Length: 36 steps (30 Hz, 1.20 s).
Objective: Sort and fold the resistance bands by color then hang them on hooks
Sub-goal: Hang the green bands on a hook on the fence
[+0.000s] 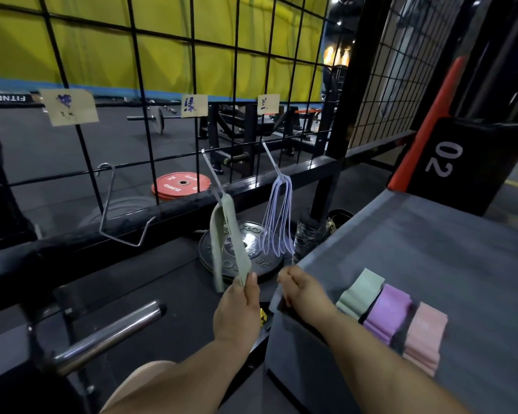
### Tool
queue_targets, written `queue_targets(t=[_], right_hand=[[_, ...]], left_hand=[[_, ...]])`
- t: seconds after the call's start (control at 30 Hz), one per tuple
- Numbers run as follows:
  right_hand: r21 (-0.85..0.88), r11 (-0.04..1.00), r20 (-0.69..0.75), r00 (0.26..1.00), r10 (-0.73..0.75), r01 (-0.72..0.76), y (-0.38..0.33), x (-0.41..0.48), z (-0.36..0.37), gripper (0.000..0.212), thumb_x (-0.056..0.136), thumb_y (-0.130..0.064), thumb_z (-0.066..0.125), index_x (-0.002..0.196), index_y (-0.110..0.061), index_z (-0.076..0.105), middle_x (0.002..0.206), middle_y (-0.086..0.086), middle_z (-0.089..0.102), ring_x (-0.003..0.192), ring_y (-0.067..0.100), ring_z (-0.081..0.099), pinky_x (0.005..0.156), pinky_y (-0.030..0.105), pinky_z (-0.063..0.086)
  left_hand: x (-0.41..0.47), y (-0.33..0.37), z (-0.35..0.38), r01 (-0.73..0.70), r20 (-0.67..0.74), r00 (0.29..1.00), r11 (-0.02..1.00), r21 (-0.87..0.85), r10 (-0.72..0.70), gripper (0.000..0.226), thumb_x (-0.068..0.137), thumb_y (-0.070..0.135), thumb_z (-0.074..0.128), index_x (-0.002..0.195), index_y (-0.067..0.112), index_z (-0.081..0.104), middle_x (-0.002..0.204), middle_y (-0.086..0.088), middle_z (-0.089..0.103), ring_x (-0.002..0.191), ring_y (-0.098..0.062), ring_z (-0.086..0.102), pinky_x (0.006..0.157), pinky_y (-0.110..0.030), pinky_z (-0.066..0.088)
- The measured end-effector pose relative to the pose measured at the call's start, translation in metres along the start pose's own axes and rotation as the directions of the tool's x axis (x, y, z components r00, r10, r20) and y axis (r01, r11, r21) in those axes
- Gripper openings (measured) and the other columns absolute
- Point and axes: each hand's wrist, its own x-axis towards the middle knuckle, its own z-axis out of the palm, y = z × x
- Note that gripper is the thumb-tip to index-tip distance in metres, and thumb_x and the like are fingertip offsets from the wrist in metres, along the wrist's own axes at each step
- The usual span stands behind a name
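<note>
— What lies under us?

— A grey platform (416, 249) fills the near right, its corner pointing toward the middle. Dark rubber floor runs to its left, and a black weight plate (251, 252) lies flat there, just beyond the hands.

— And the room?

— A black wire grid (192, 85) crosses the far side above a thick black rail (132, 225). Behind it are gym floor, a red plate (181, 185) and a yellow wall (102, 40). A black column marked 02 (443, 159) stands far right.

— The bands?

— Three paper labels (194, 106) sit on the grid. Under the middle one, the middle hook (211, 171) carries the hanging green band (231, 246). Under the right one, the right hook (271, 159) carries pale blue bands (277, 222). The left hook (111, 204) hangs from the grid farther left. Near the platform's left edge lie a folded green band (361, 291), a purple band (386, 312) and a pink band (425, 336), side by side.

— Hands?

— The left hand (240, 306) pinches the lower end of the hanging green band between thumb and fingers. The right hand (302, 291) sits at the platform's corner with its fingers curled. I cannot tell whether it grips anything. The two are near each other, not touching.

— Room to move?

— A strip of floor runs between the rail and the platform's left edge. A chrome bar (111, 333) juts in from the near left.
</note>
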Motion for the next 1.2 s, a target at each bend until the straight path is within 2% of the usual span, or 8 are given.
queue_targets(t=[0.13, 0.3, 0.43, 0.63, 0.77, 0.9, 1.07, 1.2], right_hand=[[-0.260, 0.965, -0.154, 0.986, -0.062, 0.020, 0.018, -0.001, -0.030, 0.022, 0.098, -0.030, 0.051, 0.076, -0.027, 0.048, 0.068, -0.009, 0.054, 0.067, 0.010, 0.050, 0.067, 0.028, 0.038], [-0.476, 0.865, -0.364, 0.931, -0.026, -0.161, 0.044, 0.001, -0.069, 0.004, 0.088, -0.023, 0.059, 0.090, -0.021, 0.062, 0.091, 0.000, 0.066, 0.088, 0.021, 0.062, 0.075, 0.028, 0.043], [-0.602, 0.688, -0.447, 0.885, 0.130, -0.405, 0.060, 0.000, -0.091, 0.026, 0.081, -0.032, 0.055, 0.105, -0.028, 0.065, 0.113, 0.005, 0.063, 0.109, 0.028, 0.056, 0.083, 0.034, 0.044], [-0.735, 0.468, -0.423, 0.871, 0.248, -0.490, 0.069, -0.004, -0.096, 0.034, 0.085, -0.044, 0.046, 0.116, -0.036, 0.057, 0.122, -0.004, 0.059, 0.116, 0.024, 0.050, 0.085, 0.035, 0.035], [-0.728, 0.539, -0.408, 0.899, 0.159, -0.425, 0.073, -0.004, -0.099, 0.030, 0.088, -0.046, 0.045, 0.109, -0.037, 0.065, 0.112, -0.009, 0.065, 0.110, 0.019, 0.055, 0.094, 0.032, 0.034], [-0.729, 0.532, -0.446, 0.888, 0.110, -0.431, 0.065, -0.001, -0.099, 0.033, 0.093, -0.049, 0.036, 0.097, -0.037, 0.067, 0.096, -0.007, 0.068, 0.102, 0.019, 0.058, 0.076, 0.032, 0.030], [-0.666, 0.662, -0.504, 0.862, -0.059, -0.344, 0.047, -0.007, -0.101, 0.046, 0.093, -0.059, 0.035, 0.084, -0.026, 0.066, 0.090, -0.003, 0.069, 0.101, 0.023, 0.059, 0.083, 0.034, 0.033], [-0.576, 0.785, -0.543, 0.825, -0.157, -0.230, 0.024, -0.011, -0.099, 0.029, 0.090, -0.049, 0.050, 0.085, -0.027, 0.070, 0.086, -0.004, 0.069, 0.095, 0.022, 0.058, 0.085, 0.035, 0.033]], left_hand=[[-0.005, 0.002, 0.018, -0.056, 0.092, 0.994, 0.998, 0.016, 0.055, 0.039, 0.102, 0.040, 0.026, 0.083, 0.018, 0.052, 0.079, 0.003, 0.058, 0.079, -0.019, 0.055, 0.069, -0.035, 0.041], [-0.006, 0.011, 0.052, -0.119, 0.293, 0.953, 0.987, 0.111, 0.082, 0.040, 0.102, 0.041, 0.029, 0.093, 0.013, 0.055, 0.090, -0.005, 0.062, 0.089, -0.024, 0.057, 0.080, -0.038, 0.044], [-0.003, 0.032, 0.067, -0.158, 0.400, 0.912, 0.979, 0.131, 0.094, 0.032, 0.103, 0.032, 0.029, 0.106, 0.012, 0.054, 0.097, -0.008, 0.057, 0.104, -0.025, 0.054, 0.103, -0.036, 0.032], [0.001, 0.039, 0.087, -0.121, 0.469, 0.883, 0.974, 0.191, 0.018, 0.038, 0.098, 0.050, 0.034, 0.094, 0.018, 0.053, 0.076, -0.008, 0.057, 0.113, -0.021, 0.055, 0.103, -0.034, 0.036], [0.008, 0.040, 0.094, -0.102, 0.482, 0.876, 0.974, 0.201, -0.008, 0.038, 0.097, 0.051, 0.035, 0.105, 0.022, 0.058, 0.092, -0.005, 0.065, 0.108, -0.019, 0.058, 0.105, -0.032, 0.033], [0.016, 0.047, 0.094, -0.090, 0.501, 0.865, 0.984, 0.153, 0.001, 0.034, 0.096, 0.048, 0.042, 0.118, 0.028, 0.058, 0.112, 0.002, 0.064, 0.109, -0.018, 0.058, 0.101, -0.028, 0.037], [0.023, 0.059, 0.091, -0.145, 0.467, 0.879, 0.987, 0.064, 0.099, 0.037, 0.092, 0.040, 0.057, 0.126, 0.026, 0.057, 0.125, 0.004, 0.060, 0.114, -0.014, 0.057, 0.096, -0.025, 0.044], [0.024, 0.069, 0.088, -0.242, 0.417, 0.884, 0.970, 0.023, 0.211, 0.056, 0.080, 0.037, 0.074, 0.130, 0.024, 0.052, 0.126, 0.007, 0.052, 0.118, -0.012, 0.051, 0.097, -0.023, 0.040]])
